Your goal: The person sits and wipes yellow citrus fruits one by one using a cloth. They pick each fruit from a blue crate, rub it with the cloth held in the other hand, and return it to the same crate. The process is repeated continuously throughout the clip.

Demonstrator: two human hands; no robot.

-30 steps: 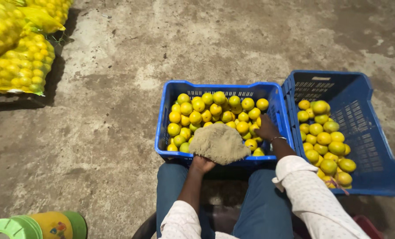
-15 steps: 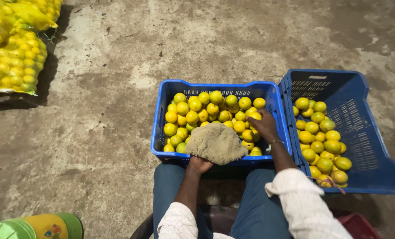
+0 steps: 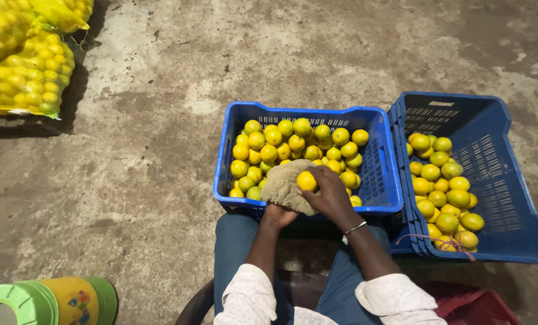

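Concrete floor [image 3: 160, 120], stained, w/ yellow mesh sacks of fruit [image 3: 22, 66] far left. Two blue crates side by side: right crate [image 3: 497, 180] tilted, approx. half full of yellow-green fruit; front crate [image 3: 374, 180] just ahead of the knees, piled w/ same fruit. Green-yellow container [image 3: 52, 301] bottom left. Brown cloth [image 3: 284, 186] over the crate's near edge, left hand [image 3: 278, 215] gripping it from under, fingers hidden. Right hand [image 3: 329, 192] curled round one yellow fruit [image 3: 307, 180], pressing it into the cloth.

So the fruit crate [image 3: 377, 180] sits at 12, second crate [image 3: 497, 180] at 2, net sacks [image 3: 22, 66] at 10, all on the floor [image 3: 148, 150].
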